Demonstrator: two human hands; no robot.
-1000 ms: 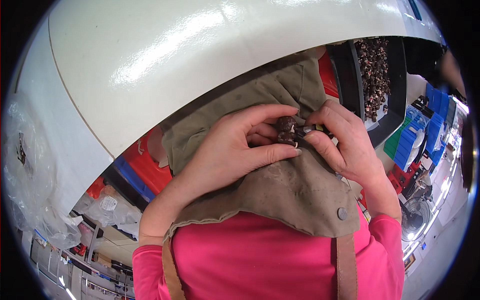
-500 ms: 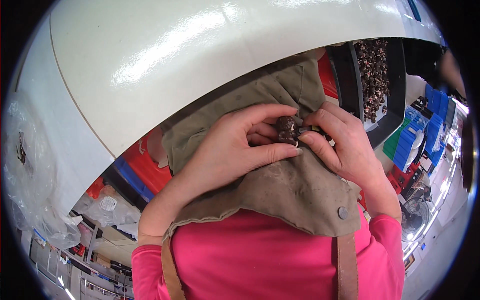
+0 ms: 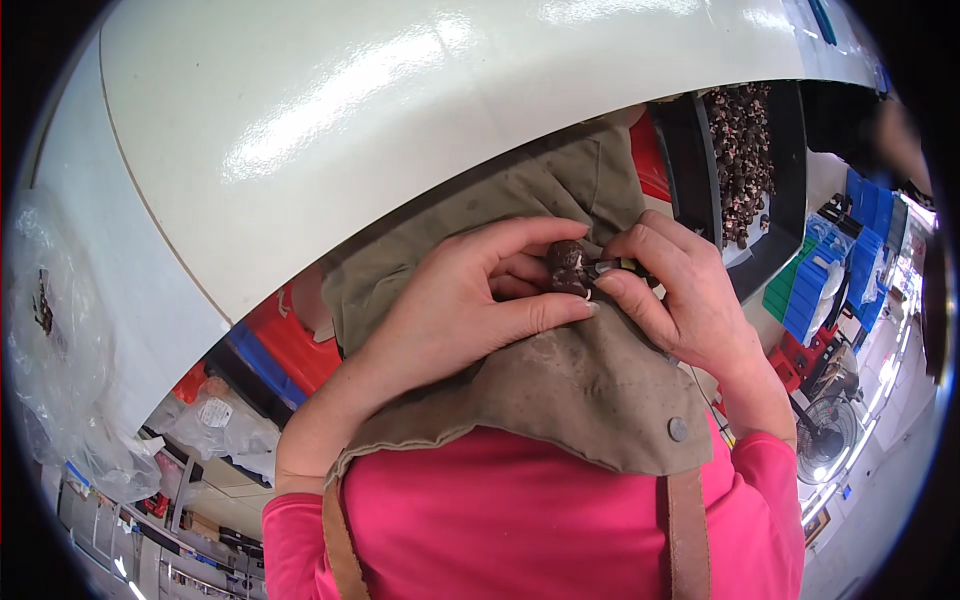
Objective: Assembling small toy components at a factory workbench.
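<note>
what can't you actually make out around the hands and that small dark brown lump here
- Head view: most of the small dark brown lump is covered by the left hand fingers.
- The thin tool in the right hand: its tip is hidden behind the lump.
- Dark pieces in the black tray: too small to identify.

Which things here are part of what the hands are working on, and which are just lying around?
In use:
- left hand, pinching the small dark piece
- right hand, holding a small tool to it
- black tray of dark pieces
- olive apron beneath the hands

Lying about:
- blue bins
- clear plastic bags
- fan
</note>
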